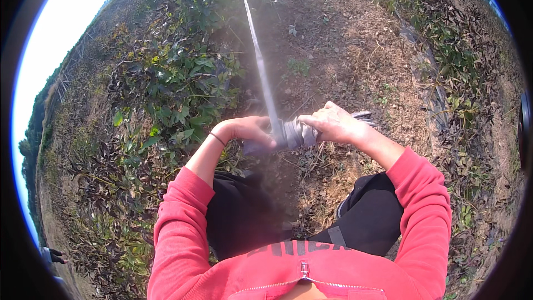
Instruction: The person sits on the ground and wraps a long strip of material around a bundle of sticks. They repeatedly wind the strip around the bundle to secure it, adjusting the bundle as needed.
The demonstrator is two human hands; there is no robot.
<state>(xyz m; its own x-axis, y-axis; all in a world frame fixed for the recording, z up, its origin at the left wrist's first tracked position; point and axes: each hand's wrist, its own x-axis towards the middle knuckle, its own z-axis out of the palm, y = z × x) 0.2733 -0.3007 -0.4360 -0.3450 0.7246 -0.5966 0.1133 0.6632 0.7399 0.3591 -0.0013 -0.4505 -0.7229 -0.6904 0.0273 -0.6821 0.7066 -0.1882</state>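
Note:
A grey roll of thin sheeting or tape (293, 134), wound crosswise in several layers, is held between both hands above the soil. From it a long pale strip (259, 58) stretches away, taut, along the ground to the top of the view. My left hand (250, 131) grips the roll's left end, with the thumb near where the strip meets it. On the right end, my right hand (329, 124) is closed, its fingers over the wrapped layers. Thin, dark grey ends (364, 117) stick out beyond my right hand.
Leafy, partly withered plants (179, 87) grow in a row at the left. Another row (449, 50) stands at the right, beside torn film (433, 87) on the soil. Dry clods and stalks (349, 37) lie between them. Part of another person (56, 255) shows at the lower left.

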